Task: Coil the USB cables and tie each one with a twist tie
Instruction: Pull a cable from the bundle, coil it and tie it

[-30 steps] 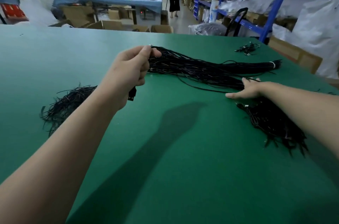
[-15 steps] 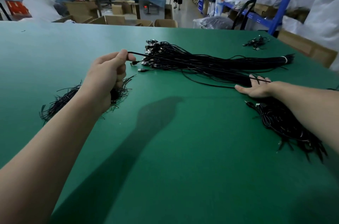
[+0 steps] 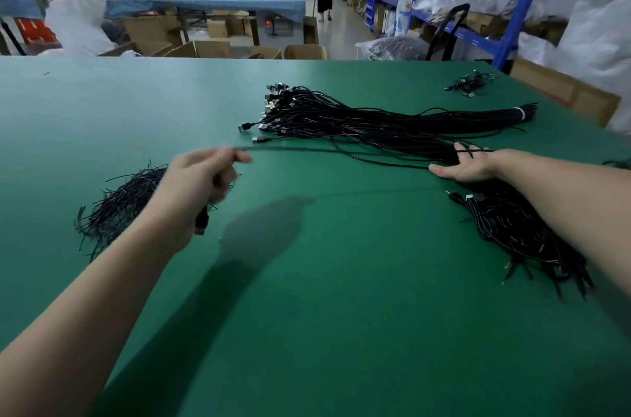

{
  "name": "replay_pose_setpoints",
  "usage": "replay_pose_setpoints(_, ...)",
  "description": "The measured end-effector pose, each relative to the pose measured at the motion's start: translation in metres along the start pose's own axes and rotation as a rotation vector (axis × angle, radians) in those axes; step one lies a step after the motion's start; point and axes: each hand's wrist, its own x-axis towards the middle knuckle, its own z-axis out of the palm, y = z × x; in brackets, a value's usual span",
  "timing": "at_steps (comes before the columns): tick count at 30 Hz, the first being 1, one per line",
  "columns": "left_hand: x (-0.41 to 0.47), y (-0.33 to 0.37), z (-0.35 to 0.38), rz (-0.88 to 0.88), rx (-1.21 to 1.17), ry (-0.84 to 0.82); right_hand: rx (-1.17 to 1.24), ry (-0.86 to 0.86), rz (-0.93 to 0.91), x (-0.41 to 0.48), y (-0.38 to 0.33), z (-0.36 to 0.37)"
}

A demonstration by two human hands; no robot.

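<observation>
A long bundle of black USB cables (image 3: 392,124) lies across the green table (image 3: 307,314), its right end bound with a white tie. My left hand (image 3: 201,177) pinches one black cable (image 3: 307,150) between thumb and fingers; the cable's plug hangs below the palm and the rest stretches right to the bundle. My right hand (image 3: 464,165) lies flat with straight fingers, pressing on the bundle's cables. A heap of black twist ties (image 3: 119,204) sits just left of my left hand. A pile of coiled, tied cables (image 3: 526,239) lies under my right forearm.
A small clump of cables (image 3: 469,83) lies at the table's far right corner. Beyond the far edge stand cardboard boxes (image 3: 211,49), a blue-covered table with people at it, and blue shelving (image 3: 512,13) on the right.
My left hand has pulled one cable out of the bundle, moving left and toward me, away from the plug ends. My right hand has stayed flat on the bundle.
</observation>
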Motion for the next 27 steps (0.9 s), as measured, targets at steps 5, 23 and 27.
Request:
replay_pose_setpoints(5, -0.019, 0.001, 0.028, -0.092, 0.551, -0.483, 0.0, -0.016, 0.01, -0.009, -0.015, -0.012)
replay_pose_setpoints(23, 0.027, 0.013, 0.218, 0.246, 0.24, -0.242, -0.277, -0.027, -0.191, 0.024, 0.039, -0.022)
replay_pose_setpoints(27, 0.037, 0.016, 0.211, 0.213, 0.184, -0.213, -0.256, 0.022, -0.318, 0.035, 0.053, -0.017)
